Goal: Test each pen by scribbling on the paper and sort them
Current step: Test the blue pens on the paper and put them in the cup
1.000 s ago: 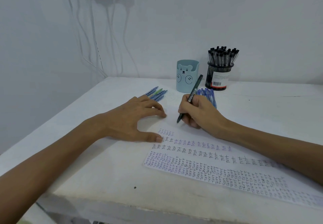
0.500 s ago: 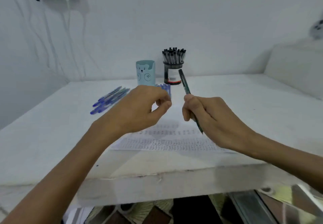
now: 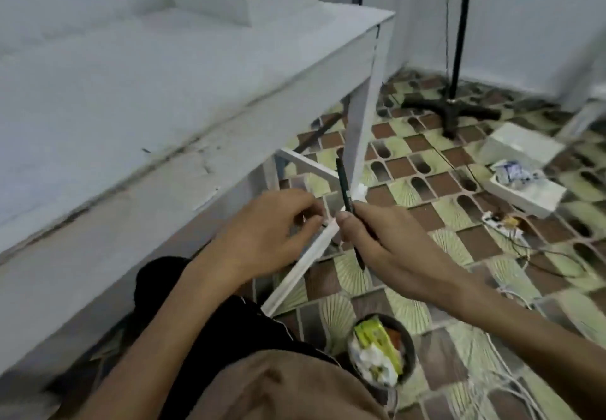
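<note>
Seated at a worn white-painted wooden table [image 3: 164,91], a person looks down over its edge to a brown-and-green patterned tile floor [image 3: 459,222], a dark slim pen [image 3: 343,180] in hand. The scribble paper and the sorted groups of pens are out of view, so the count of pens tested cannot be read here. This one is plainly unsorted, and at least its placing is left to do.

On the floor, well apart from the hands, a shallow white open box [image 3: 531,195] holds crumpled white-and-blue scraps. Just behind it sits a closed white carton [image 3: 521,147]. Nearer the person's knee, a round dark bin [image 3: 410,350] holds crumpled white paper and a yellow-green wrapper.

The right hand [image 3: 387,242] grips the pen near its middle, fingers curled round the barrel, one end pointing up towards the table leg and the other slanting down past the palm. The left hand [image 3: 269,232] hovers just beside it, thumb and forefinger drawn together. Whether they pinch a cap or anything at all cannot be told through the blur.
</note>
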